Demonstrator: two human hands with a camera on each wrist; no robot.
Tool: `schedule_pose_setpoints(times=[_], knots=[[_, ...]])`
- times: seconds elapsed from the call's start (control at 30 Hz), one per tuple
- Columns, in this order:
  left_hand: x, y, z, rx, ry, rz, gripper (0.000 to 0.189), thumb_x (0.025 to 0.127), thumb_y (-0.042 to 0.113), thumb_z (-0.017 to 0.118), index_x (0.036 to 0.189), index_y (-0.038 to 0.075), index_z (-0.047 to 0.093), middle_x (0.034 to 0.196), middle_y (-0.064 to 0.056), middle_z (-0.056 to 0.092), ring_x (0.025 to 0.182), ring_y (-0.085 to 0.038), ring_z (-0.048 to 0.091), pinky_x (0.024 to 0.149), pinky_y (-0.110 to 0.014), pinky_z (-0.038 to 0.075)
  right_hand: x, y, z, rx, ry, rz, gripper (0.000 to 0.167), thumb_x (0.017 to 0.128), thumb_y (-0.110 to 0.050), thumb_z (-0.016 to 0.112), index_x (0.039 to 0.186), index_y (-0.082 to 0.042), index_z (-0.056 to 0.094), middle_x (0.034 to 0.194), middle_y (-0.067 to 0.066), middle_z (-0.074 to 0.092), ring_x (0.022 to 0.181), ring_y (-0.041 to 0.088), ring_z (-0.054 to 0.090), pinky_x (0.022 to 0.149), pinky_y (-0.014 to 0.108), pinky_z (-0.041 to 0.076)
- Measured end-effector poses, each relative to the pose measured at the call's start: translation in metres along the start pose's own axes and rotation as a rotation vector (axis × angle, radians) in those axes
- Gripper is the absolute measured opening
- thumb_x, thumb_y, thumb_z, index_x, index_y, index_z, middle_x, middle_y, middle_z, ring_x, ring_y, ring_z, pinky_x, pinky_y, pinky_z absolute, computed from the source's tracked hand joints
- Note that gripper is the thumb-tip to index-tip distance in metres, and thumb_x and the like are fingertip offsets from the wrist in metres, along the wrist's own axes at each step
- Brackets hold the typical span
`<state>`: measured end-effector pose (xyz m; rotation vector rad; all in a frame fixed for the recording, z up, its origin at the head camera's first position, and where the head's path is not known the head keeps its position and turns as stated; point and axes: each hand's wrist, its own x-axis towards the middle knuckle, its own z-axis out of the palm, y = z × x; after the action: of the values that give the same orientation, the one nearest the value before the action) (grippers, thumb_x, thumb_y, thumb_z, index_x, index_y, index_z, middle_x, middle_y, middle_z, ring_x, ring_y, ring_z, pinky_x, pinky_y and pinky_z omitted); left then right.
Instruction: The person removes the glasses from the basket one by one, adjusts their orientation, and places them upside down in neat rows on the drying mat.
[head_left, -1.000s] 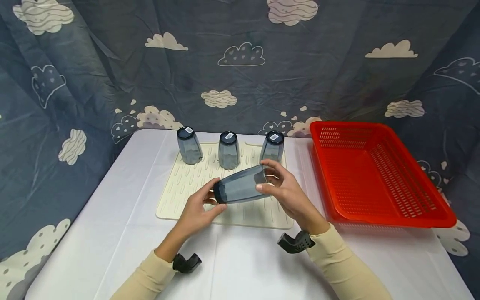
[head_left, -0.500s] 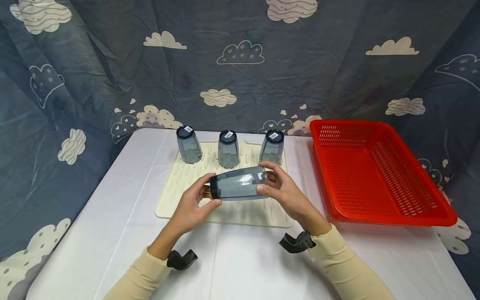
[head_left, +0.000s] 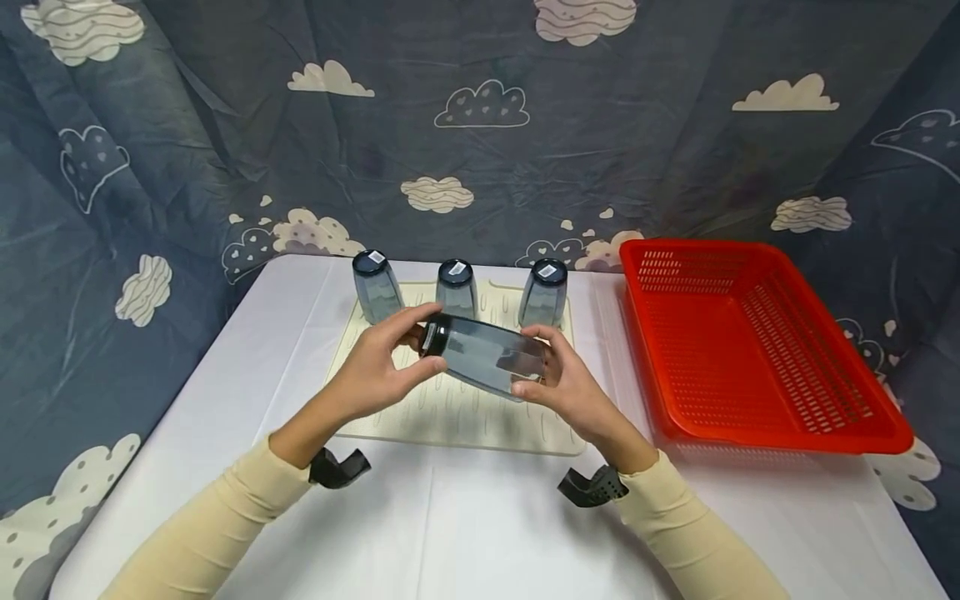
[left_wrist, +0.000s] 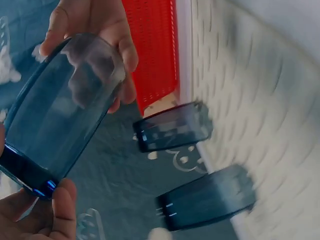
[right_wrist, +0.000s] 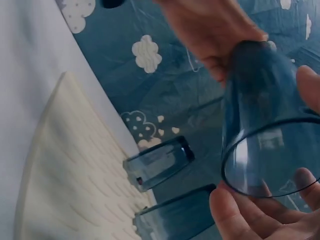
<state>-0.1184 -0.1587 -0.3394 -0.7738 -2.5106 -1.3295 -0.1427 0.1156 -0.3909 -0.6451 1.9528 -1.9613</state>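
A blue-grey drinking glass [head_left: 483, 352] lies sideways in the air above a cream drying mat [head_left: 450, 423], its dark base toward the left and raised a little. The left hand [head_left: 378, 367] pinches the base end between thumb and fingers. At the rim end, the right hand [head_left: 572, 385] grips the wall. In the right wrist view the open mouth of the glass [right_wrist: 272, 160] faces the camera. Behind, three matching glasses stand upside down on the mat: a left one [head_left: 377, 292], a middle one [head_left: 456, 292] partly hidden by the left hand and held glass, and a right one [head_left: 543, 296].
To the right stands a red plastic basket [head_left: 652, 375] with slotted walls, nothing visible in it. A white cloth covers the table [head_left: 480, 517]. A dark cloud-print curtain [head_left: 637, 158] hangs behind and at both sides.
The left hand has moved up and the glass has turned: its base end, lower than the rim a second ago, is now higher. The right hand has barely moved. The standing glasses stay put.
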Motion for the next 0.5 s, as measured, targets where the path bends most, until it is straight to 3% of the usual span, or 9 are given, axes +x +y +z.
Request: schedule_pose_setpoints(times=[0.13,0.27,0.5], knots=[[0.021,0.019,-0.013,0.107,-0.053,0.039,0.071,0.081,0.017,0.083,0.143,0.007,0.051,0.12,-0.011,0.067,0.093,-0.02,0.061,0.087,-0.039,0.053,0.001,-0.002,0.001,-0.015,-0.015,-0.051,0.077,0.084,-0.027,0.081,0.138,-0.01,0.03,0.145,0.026,0.042,0.12,0.022,0.058,0.096,0.027,0.056],[0.036,0.034,-0.02,0.137,-0.102,0.048,0.076,0.078,0.021,0.085,0.144,0.01,0.05,0.122,-0.009,0.066,0.098,-0.02,0.058,0.088,-0.037,0.051,0.003,-0.008,0.002,-0.047,-0.013,-0.088,0.073,0.085,-0.027,0.079,0.137,-0.016,0.029,0.145,0.025,0.044,0.128,0.033,0.054,0.105,0.038,0.05],[0.049,0.043,-0.028,0.145,-0.12,0.081,0.074,0.077,0.021,0.086,0.141,0.01,0.053,0.114,-0.008,0.067,0.094,-0.019,0.058,0.086,-0.035,0.051,0.006,-0.017,0.0,-0.049,0.005,-0.098,0.073,0.084,-0.028,0.08,0.137,-0.018,0.03,0.144,0.022,0.045,0.127,0.03,0.052,0.109,0.054,0.042]])
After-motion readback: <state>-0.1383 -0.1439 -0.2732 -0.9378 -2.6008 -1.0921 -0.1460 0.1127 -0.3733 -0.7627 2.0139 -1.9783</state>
